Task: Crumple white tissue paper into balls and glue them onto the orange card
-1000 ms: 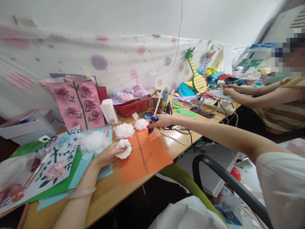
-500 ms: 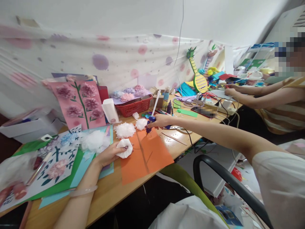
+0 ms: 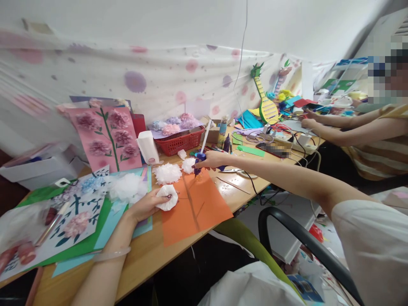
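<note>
My left hand (image 3: 149,205) is closed on a white tissue-paper flower (image 3: 167,197), its flat, pleated side facing up. Wrapped round a blue hot glue gun (image 3: 199,160), my right hand (image 3: 214,160) tilts the nozzle down over the top edge of an orange sheet (image 3: 207,204). A white glue stick (image 3: 206,136) pokes up from the gun's back. The orange sheet bears dark drawn branch lines. Two fluffy white paper flowers, a bigger one (image 3: 168,173) and a smaller one (image 3: 188,165), rest at the sheet's far edge.
A pink flower picture (image 3: 106,144) leans at the wall beside a red basket (image 3: 183,144) of paper flowers. A phone (image 3: 272,149), power strip (image 3: 296,142) and cables lie to the right. Another person's hands (image 3: 308,121) work farther right. A black chair armrest (image 3: 306,238) is nearby.
My right hand has shifted the glue gun slightly left and away from me. My left hand keeps the paper flower in about the same place.
</note>
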Demonstrator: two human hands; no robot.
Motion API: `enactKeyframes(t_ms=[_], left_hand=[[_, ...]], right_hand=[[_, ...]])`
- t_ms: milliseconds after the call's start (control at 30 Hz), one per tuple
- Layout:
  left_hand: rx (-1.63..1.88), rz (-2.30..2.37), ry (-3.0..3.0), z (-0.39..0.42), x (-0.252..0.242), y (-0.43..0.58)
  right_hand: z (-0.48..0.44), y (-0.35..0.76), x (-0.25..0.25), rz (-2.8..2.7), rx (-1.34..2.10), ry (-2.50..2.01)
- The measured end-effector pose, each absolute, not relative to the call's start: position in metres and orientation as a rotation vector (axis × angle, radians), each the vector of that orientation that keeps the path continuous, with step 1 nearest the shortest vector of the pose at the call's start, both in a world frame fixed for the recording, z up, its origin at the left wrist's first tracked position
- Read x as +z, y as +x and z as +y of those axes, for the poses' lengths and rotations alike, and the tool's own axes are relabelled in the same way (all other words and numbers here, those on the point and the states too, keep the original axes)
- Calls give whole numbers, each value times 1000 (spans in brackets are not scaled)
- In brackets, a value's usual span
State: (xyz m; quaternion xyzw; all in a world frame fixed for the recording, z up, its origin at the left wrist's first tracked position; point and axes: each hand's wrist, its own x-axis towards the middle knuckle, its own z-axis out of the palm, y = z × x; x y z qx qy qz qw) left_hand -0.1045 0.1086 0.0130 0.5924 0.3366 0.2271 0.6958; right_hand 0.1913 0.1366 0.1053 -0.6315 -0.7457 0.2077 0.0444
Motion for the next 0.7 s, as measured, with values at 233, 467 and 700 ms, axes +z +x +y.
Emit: enactKeyframes(t_ms=[233, 467, 700], left_hand=[[540, 787, 1275, 106, 16, -104], [545, 795, 1264, 107, 16, -103], [540, 788, 1280, 107, 16, -104]], right_hand=[[142, 192, 104, -2290, 654, -1888], [138, 192, 105, -2277, 653, -1920], [133, 188, 112, -2282, 637, -1929]])
